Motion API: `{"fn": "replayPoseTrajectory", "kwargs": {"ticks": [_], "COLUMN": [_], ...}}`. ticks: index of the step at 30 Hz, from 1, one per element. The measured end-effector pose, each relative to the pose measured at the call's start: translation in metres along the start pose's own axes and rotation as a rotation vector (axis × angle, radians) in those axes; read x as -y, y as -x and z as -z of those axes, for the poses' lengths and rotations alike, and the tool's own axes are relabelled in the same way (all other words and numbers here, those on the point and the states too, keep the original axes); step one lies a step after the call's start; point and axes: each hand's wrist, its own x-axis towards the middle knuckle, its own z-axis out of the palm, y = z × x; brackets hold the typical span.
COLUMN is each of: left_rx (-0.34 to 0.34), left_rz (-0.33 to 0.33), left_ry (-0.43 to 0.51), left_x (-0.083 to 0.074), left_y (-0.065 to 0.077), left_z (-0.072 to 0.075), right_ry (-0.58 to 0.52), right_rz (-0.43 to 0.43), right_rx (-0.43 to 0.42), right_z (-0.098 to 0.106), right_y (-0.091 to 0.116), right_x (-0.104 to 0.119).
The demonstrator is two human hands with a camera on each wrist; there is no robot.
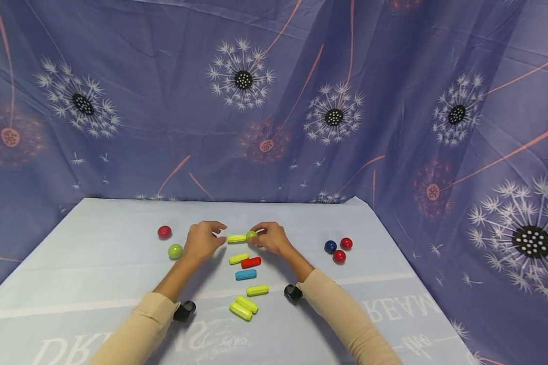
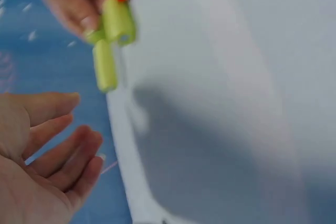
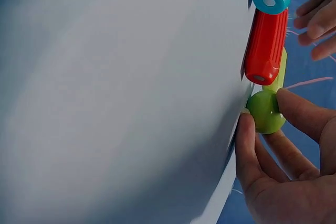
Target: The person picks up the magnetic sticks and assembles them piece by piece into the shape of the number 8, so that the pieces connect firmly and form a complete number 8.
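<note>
My right hand [image 1: 272, 238] pinches a green ball [image 3: 266, 113] between thumb and fingers. The ball sits against the right end of a yellow-green rod [image 1: 236, 239] lying crosswise at the far middle of the table. Just off that rod's left end is my left hand [image 1: 203, 239], its fingers spread and relaxed with nothing in them, as the left wrist view also shows. Nearer to me lie another yellow-green rod [image 1: 239, 259], a red rod [image 1: 251, 262] beside it and a blue rod [image 1: 245, 275]. In the right wrist view, pale round spots mark the red and blue rods' ends.
Several yellow-green rods [image 1: 258, 290] lie at the near middle. To the left are a red ball [image 1: 164, 232] and a green ball [image 1: 175, 251]. A blue ball [image 1: 331, 247] and two red balls [image 1: 339, 257] lie to the right. A patterned curtain [image 1: 173, 101] hangs behind the table.
</note>
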Motion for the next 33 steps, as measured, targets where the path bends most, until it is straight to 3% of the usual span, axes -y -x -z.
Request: {"fn": "replayPoseTrajectory", "kwargs": {"ticks": [6,10,19,23,33], "left_rx": [-0.028,0.001,0.282,0.326,0.289], "left_rz": [0.028,0.064,0.160,0.182,0.185], "left_ry": [0.022,0.022,-0.043,-0.041,-0.008], "left_x": [0.011,0.026,0.054,0.060,0.070], "left_y": [0.007,0.014,0.026,0.029,0.037], "left_z": [0.034,0.055,0.091,0.097,0.093], "right_ry": [-0.007,-0.009,-0.016,-0.018,-0.026], "right_rz": [-0.005,-0.016,-0.039,-0.045,-0.045], "right_rx": [0.008,0.013,0.013,0.018,0.025], "right_z": [0.002,0.003,0.003,0.003,0.004], "right_y": [0.002,0.003,0.002,0.002,0.001], "right_x": [0.001,0.001,0.002,0.002,0.002]}}
